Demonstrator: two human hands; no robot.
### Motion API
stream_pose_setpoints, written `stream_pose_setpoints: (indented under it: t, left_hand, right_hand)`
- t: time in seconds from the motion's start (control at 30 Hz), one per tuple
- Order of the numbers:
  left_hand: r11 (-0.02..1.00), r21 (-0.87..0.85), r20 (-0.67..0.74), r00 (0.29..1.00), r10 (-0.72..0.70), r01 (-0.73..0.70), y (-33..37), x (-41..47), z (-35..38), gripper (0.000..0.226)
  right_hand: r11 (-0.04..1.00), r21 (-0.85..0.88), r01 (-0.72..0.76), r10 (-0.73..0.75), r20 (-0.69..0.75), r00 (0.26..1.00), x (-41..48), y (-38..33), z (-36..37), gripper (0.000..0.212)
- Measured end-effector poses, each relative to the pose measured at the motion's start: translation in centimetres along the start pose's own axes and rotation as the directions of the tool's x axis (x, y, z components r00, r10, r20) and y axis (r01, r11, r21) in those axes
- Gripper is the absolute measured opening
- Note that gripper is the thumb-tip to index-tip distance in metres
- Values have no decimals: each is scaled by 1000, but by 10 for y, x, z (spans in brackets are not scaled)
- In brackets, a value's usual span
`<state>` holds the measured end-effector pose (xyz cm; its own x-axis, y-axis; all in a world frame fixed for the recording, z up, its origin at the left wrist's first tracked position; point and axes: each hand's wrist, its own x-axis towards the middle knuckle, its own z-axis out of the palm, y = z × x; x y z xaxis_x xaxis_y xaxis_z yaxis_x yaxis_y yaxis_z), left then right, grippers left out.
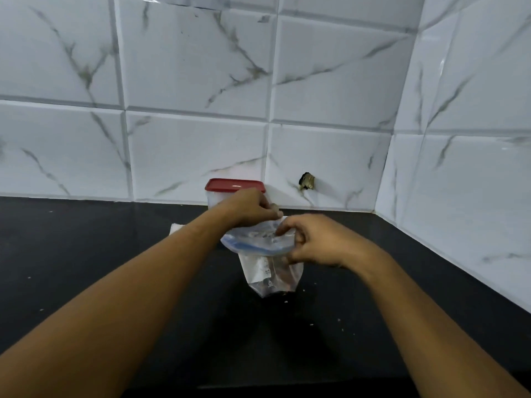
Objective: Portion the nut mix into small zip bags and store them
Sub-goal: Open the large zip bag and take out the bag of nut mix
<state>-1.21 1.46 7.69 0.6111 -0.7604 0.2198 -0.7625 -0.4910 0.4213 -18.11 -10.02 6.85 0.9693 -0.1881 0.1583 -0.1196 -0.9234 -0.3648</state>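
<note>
both hands grip the mouth of a clear zip bag (270, 272). the right hand (314, 244) pinches the near right rim between thumb and curled fingers, at the blue zip strip (253, 246). the left hand (251, 208) pinches the far rim with bunched fingertips, so the mouth is held apart between the 2 grips. both bare forearms reach in from the bottom corners and converge at mid-frame.

the bag hangs upright below the hands, with something brownish low inside; whether its bottom touches the black countertop (86, 239) i cannot tell. pale crumbs dot the counter near it. just behind the left hand a clear container with a red lid (234, 185) stands against the wall, and a white sheet (176, 226) lies beside the left wrist. white marble-veined tiles (195, 67) cover 2 walls meeting at the right; 1 tile has a dark chipped hole (307, 181).
</note>
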Motion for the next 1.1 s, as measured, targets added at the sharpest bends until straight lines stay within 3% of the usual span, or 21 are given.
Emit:
stream_pose_setpoints:
  t: [0.07,0.17,0.27,0.37,0.5,0.6,0.7,0.77,0.93,1.1]
  left_hand:
    - [1000,26,87,996,5,-7,7,4,8,32]
    - [1000,15,117,993,-1,-1,13,4,15,26]
    - [983,-171,64,996,-64,74,7,1,9,30]
    - [887,-419,61,980,-188,197,-5,-1,0,27]
    - [583,-728,170,919,-355,360,-16,-3,-2,23]
    - [422,-817,255,903,-346,392,-19,-10,1,17]
    - [273,-878,297,894,-334,394,-24,-18,5,10]
    - [122,-917,324,887,-328,380,-28,-23,5,9]
    - [-230,-930,356,856,-374,286,-47,-34,5,16]
    - [-440,-883,364,830,-423,163,-61,-41,9,20]
  right_hand:
    - [985,-169,23,-32,-48,998,2,0,13,51]
    - [970,-238,37,-68,-122,990,3,5,25,33]
    - [999,-43,-10,2,-193,981,5,12,25,15]
    - [970,226,-94,145,-221,964,6,12,21,22]
    - [680,717,-154,351,-134,927,8,9,19,14]
    - [474,867,-152,433,-79,898,11,10,24,19]
    - [334,934,-129,531,-73,844,19,11,29,6]
    - [172,977,-126,580,3,815,24,13,30,18]
    - [-233,966,-110,574,228,787,25,21,26,15]
    - [-400,913,-75,596,321,736,25,38,25,21]
